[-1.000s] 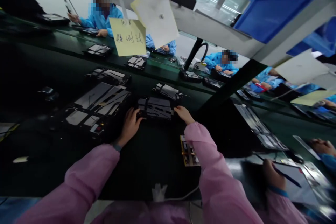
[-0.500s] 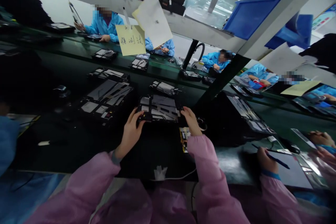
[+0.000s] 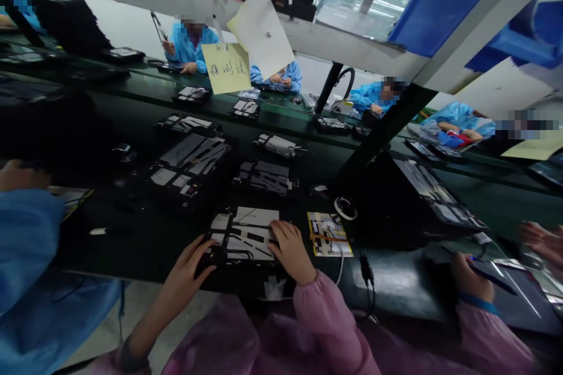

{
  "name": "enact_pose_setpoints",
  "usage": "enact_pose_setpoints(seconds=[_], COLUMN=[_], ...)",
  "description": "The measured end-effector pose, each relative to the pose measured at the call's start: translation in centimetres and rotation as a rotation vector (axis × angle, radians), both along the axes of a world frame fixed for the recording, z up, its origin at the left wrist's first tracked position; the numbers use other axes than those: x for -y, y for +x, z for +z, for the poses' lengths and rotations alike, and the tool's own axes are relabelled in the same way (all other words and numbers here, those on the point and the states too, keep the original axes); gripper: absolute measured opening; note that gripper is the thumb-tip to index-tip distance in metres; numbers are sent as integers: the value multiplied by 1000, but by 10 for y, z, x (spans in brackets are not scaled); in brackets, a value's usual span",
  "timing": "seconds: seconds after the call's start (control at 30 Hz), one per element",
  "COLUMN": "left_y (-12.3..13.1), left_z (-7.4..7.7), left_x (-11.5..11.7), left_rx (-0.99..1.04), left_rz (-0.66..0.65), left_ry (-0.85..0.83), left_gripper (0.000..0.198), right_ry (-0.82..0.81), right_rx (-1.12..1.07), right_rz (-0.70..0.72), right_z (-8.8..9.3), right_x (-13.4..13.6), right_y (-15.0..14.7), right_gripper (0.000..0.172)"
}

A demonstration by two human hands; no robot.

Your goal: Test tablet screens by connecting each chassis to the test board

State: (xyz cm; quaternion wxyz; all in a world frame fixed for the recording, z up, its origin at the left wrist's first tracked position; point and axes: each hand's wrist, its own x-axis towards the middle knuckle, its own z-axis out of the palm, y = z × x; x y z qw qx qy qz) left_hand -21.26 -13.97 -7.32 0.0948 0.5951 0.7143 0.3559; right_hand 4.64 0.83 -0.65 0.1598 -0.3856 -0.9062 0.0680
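An opened tablet (image 3: 251, 235) with grey panels and black ribbon cables lies at the front of the dark bench. My left hand (image 3: 190, 262) grips its left edge, thumb and fingers around the near corner. My right hand (image 3: 292, 251) holds the right edge, fingers bent over the top. Just behind it is another opened tablet (image 3: 267, 177), and beyond that a smaller-looking tablet unit (image 3: 278, 145). To the right of my right hand lies a yellow-edged flat part (image 3: 328, 234) with an orange strip and a white cable.
A tablet stack (image 3: 189, 167) stands left, a taller stack (image 3: 422, 193) right. A round white-rimmed object (image 3: 345, 207) and a black cable connector (image 3: 366, 269) lie to the right. Co-workers' arms flank me: a blue sleeve (image 3: 29, 240) left, a hand with a pen (image 3: 472, 278) right.
Both hands have drawn a tablet toward me, to the bench's front; another tablet shows where they were. The view has shifted, and the left co-worker's arm reaches further in.
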Motion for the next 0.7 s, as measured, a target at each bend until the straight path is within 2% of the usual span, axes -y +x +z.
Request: enact_pose_setpoints(seconds=[0.07,0.17,0.23,0.33,0.57,0.7], left_y=[-2,-2,-1,0,4,7], left_z=[-1,-5,-8,-12,-18,-16], left_x=[-1,-1,-1,0,-1,-1], left_rx=[3,-5,-9,-4,2,21], left_rz=[-12,1,15,37,64,98], left_ry=[7,64,94,99,103,80], left_gripper=[42,36,33,33,33,31], right_ry=[-2,10,-10,-20,113,48], right_rx=[82,166,164,130,152,24], right_rz=[90,128,162,184,160,150], right_z=[6,11,12,11,2,-1], right_x=[-6,-9,-10,-8,-4,-3], right_y=[-6,-10,-8,-5,-10,-10], right_gripper=[38,20,14,13,16,19])
